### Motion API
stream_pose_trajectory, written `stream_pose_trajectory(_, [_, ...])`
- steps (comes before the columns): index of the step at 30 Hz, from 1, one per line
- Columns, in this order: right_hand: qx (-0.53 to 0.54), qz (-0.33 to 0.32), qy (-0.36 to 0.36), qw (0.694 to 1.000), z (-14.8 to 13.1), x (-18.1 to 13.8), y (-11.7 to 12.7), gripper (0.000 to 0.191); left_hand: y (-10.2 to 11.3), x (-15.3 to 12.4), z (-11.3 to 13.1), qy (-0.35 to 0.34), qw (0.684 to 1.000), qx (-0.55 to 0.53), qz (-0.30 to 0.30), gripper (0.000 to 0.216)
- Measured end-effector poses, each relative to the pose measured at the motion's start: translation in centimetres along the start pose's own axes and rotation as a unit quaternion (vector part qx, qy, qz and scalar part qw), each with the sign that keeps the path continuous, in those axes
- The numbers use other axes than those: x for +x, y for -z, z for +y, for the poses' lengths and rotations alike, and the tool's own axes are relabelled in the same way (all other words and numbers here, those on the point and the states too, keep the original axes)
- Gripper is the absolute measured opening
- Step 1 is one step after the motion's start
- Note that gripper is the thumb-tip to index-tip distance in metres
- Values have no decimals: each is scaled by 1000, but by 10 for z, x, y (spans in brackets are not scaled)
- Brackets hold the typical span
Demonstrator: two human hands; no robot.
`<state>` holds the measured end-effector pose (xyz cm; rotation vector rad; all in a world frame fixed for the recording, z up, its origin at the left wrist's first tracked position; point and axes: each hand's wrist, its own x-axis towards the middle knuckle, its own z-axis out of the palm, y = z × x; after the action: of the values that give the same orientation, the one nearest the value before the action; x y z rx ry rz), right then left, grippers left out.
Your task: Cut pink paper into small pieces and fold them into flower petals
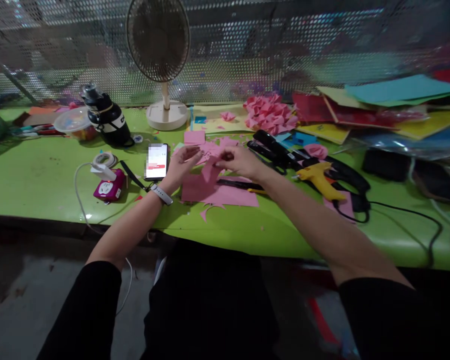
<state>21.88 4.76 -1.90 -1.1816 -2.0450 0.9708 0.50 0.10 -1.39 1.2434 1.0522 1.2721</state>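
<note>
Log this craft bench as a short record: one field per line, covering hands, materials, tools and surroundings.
surface: green table
left hand: grip on a small pink paper piece, watch on the wrist
right hand: pinching the same piece from the other side
under the hands: pink paper sheet with cut scraps
tools at right: yellow glue gun, black stapler
at left: phone, black bottle
behind: desk fan, pile of pink paper flowers, coloured paper stack
</note>
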Motion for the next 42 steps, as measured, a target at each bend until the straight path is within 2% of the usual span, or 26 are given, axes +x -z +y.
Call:
stream_pose_trajectory(3, [95, -17, 24, 995, -17, -7, 8, 34, -1, -2, 0, 56, 993, 0, -100, 44])
stream_pose_trajectory(5, [74, 0, 47, 996, -28, -14, 11, 31, -3, -5, -1, 97, 982, -20, -164, 34])
stream_pose_trajectory(6, [45, 33, 64, 996, -32, -19, 13, 28, -5, -6, -2, 105, 978, -44, -176, 29])
stream_pose_trajectory(9, [-90, 157, 171, 969, -35, -37, 12, 28, -10, -8, -5, 111, 973, -141, -144, 32])
stream_pose_trajectory(10, [-140, 161, 224, 951, -33, -43, 11, 34, -12, -8, -6, 113, 971, -167, -128, 32])
stream_pose_trajectory(12, [-216, 123, 324, 913, -26, -54, 5, 46, -15, -8, -7, 120, 967, -197, -105, 34])
stream_pose_trajectory(13, [-237, 108, 362, 895, -23, -59, 1, 48, -17, -9, -7, 125, 966, -204, -95, 34])
stream_pose_trajectory(15, [-243, 117, 395, 878, -17, -64, -8, 39, -20, -11, -6, 140, 964, -211, -82, 34])
stream_pose_trajectory(18, [-200, 163, 371, 892, -16, -67, -18, 19, -22, -17, -3, 156, 956, -236, -79, 30])
stream_pose_trajectory(21, [-139, 201, 309, 919, -18, -66, -22, 11, -24, -23, -1, 141, 949, -259, -108, 17])
stream_pose_trajectory(23, [-91, 233, 264, 932, -17, -65, -23, 14, -25, -25, -1, 134, 947, -257, -141, 13])
stream_pose_trajectory(25, [-29, 255, 220, 941, -15, -64, -25, 21, -27, -26, -2, 139, 941, -261, -162, 21])
stream_pose_trajectory(28, [85, 251, 168, 950, -11, -60, -29, 30, -29, -27, -5, 145, 937, -272, -166, 34])
stream_pose_trajectory(30, [136, 241, 139, 951, -10, -59, -31, 36, -28, -28, -7, 132, 942, -258, -169, 35])
stream_pose_trajectory(38, [172, 234, 99, 952, -9, -59, -35, 47, -30, -31, -9, 89, 951, -226, -194, 29])
stream_pose_trajectory(42, [202, 236, 68, 948, -9, -58, -34, 63, -29, -30, -10, 93, 955, -209, -191, 27])
